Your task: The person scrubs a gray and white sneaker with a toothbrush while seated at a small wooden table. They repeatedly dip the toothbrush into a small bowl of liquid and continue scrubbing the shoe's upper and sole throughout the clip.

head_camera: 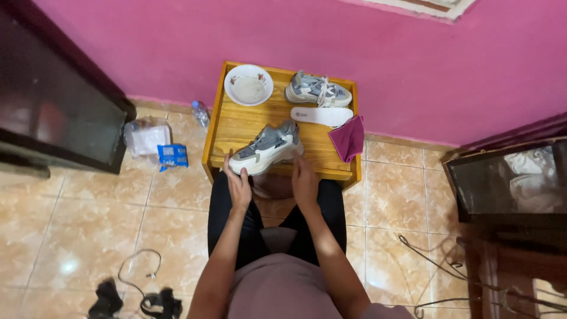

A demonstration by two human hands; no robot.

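A grey and white sneaker (pixel 267 147) lies on its side at the near edge of a small wooden table (pixel 236 127). My left hand (pixel 238 184) touches its toe end with fingers apart. My right hand (pixel 305 177) rests by its heel, fingers loosely together against the shoe. A second matching sneaker (pixel 318 90) stands at the table's back right. A white insole (pixel 321 116) lies in front of it. A magenta cloth (pixel 348 138) hangs over the table's right edge. A white bowl (pixel 248 84) sits at the back left.
A pink wall (pixel 354 41) runs behind the table. On the tiled floor at left lie a plastic bottle (pixel 201 113), a clear bag (pixel 144 137) and a blue packet (pixel 172 155). Dark cabinets stand at left (pixel 53 106) and right (pixel 508 183). Cables (pixel 139 277) lie near my knees.
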